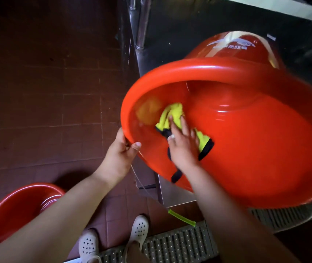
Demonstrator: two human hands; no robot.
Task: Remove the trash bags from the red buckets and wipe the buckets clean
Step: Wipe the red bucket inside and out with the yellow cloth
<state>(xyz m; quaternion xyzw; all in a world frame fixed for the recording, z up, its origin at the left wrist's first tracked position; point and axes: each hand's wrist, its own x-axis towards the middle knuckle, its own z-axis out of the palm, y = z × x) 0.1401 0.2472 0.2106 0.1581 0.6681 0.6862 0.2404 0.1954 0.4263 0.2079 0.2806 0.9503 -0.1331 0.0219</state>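
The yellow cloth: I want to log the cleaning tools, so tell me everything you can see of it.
The yellow cloth is bright yellow-green with a black edge, soft and crumpled like microfibre. It lies bunched against the inner wall of the tilted red bucket, pressed flat there by the right hand, whose fingers spread over it. A black-edged corner hangs toward the bucket's lower rim. The left hand grips the rim, not the cloth.

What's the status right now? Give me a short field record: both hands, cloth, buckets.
left hand: grips rim of tilted red bucket
right hand: inside it, pressing yellow cloth on inner wall
trash bag: none visible in tilted bucket
second red bucket: on floor, lower left, upright
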